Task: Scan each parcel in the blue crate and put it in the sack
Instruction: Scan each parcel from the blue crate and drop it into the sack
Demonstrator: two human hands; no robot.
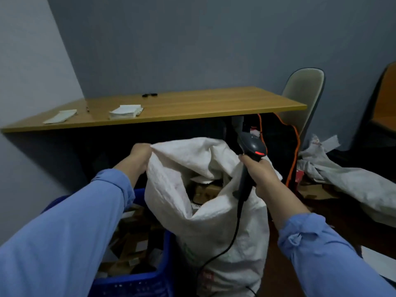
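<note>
Head view: fingers of the left hand point(140, 154) clench the rim of the sack point(214, 228) at frame centre, holding its mouth apart. Fingers of the right hand point(258, 174) wrap the scanner point(252, 146) handle, right of centre.

Step in hand, as judged: sack readied between scans. The next move calls for releasing the rim and lifting one of the parcels point(130, 249) from the blue crate point(137, 284), lower left.

Count: one sack, one scanner, one crate; several parcels, too blurred to number.
</note>
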